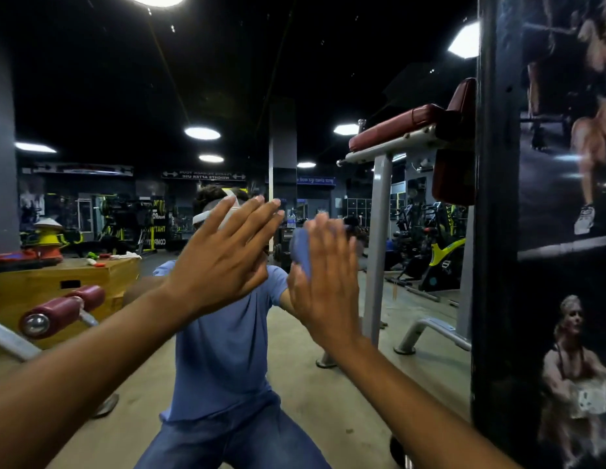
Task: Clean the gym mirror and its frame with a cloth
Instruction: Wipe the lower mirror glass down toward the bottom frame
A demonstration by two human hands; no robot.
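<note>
Left of the black mirror frame (496, 231), right hand (323, 282) flat-presses a soft blue cloth (301, 248) on the fragile glass mirror (91, 79), left hand (227, 258) open.

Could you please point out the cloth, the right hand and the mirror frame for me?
cloth (300, 247): head view, on the blue fold showing left of the palm.
right hand (327, 275): head view, on the back of the hand.
mirror frame (494, 231): head view, on the dark upright strip at the mirror's right edge.

The blue cloth (301, 248) is mostly hidden behind the blurred right hand (325, 282) at frame centre. The black frame (494, 231) at right runs off top and bottom edges.
</note>
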